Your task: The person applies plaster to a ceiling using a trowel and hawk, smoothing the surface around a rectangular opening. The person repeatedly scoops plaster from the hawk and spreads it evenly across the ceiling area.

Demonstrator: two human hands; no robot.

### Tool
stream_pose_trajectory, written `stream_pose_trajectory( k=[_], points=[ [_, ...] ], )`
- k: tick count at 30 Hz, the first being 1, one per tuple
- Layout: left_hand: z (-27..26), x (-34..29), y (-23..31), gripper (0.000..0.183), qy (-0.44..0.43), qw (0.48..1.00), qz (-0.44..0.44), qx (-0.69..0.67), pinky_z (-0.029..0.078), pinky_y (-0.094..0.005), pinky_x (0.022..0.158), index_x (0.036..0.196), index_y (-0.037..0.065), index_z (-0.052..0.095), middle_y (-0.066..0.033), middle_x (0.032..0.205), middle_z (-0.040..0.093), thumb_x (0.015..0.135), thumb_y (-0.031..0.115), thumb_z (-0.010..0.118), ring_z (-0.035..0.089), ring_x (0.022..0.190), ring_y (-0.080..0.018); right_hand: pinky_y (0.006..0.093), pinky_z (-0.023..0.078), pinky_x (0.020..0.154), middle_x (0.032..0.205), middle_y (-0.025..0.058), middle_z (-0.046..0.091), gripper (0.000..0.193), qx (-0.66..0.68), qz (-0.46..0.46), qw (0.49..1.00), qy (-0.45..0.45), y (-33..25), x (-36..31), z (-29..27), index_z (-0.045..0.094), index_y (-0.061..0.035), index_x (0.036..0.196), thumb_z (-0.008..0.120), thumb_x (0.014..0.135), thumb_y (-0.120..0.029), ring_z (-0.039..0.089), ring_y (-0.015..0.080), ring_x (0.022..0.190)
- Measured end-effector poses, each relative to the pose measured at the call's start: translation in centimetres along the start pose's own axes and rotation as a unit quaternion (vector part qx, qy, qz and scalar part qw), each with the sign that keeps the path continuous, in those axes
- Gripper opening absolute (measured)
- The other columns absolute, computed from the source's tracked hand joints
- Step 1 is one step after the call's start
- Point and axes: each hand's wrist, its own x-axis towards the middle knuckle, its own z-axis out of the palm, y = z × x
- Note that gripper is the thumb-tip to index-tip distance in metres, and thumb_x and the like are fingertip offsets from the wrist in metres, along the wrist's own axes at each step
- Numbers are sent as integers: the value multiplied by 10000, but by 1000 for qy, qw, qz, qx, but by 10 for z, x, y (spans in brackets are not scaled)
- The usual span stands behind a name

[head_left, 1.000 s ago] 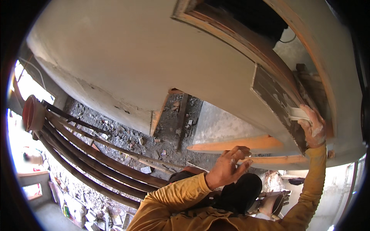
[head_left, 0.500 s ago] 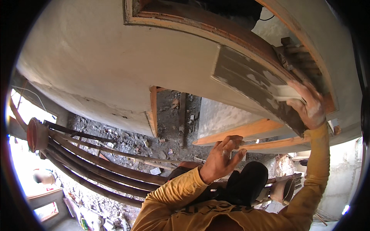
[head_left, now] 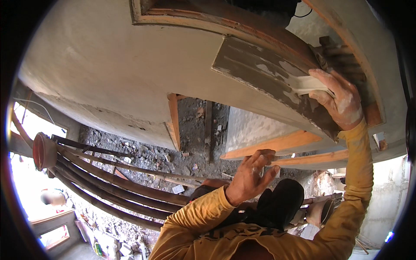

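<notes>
My right hand, dusted with plaster, is closed round the pale handle of a long plastering float. The float's back is dark, with smears of light grey plaster. It lies along the smooth grey plastered wall, just under the wooden frame of an opening. My left hand hangs in front of my chest, clear of the wall. Its fingers are loosely bent with the thumb apart, and I see nothing held in it.
Bamboo poles run across behind me, with a bucket at their left end and another container at the right. Rubble covers the ground below. Wooden boards edge the lower opening.
My right hand has slid the float to the left and slightly up along the wall, beside the wooden frame. My left hand has barely moved.
</notes>
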Motion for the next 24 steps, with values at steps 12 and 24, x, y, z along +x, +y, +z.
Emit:
stream_pose_trajectory(
  k=[12,24],
  points=[
    [32,6,-17,269,11,999,31,41,510,-414,752,1065,-23,506,-221,1064,606,868,85,654,627,892,-344,363,518,765,1032,174,666,409,17,30,999,-21,47,-65,-17,633,-24,1131,750,772,-181,650,337,884],
    [77,16,-18,220,-36,995,-23,91,511,-386,745,1009,-45,552,-217,1055,605,849,56,664,645,849,-298,363,508,812,1096,176,658,448,-7,78,995,-56,122,-171,-49,622,-9,1156,729,791,-246,635,337,946]
  ],
)
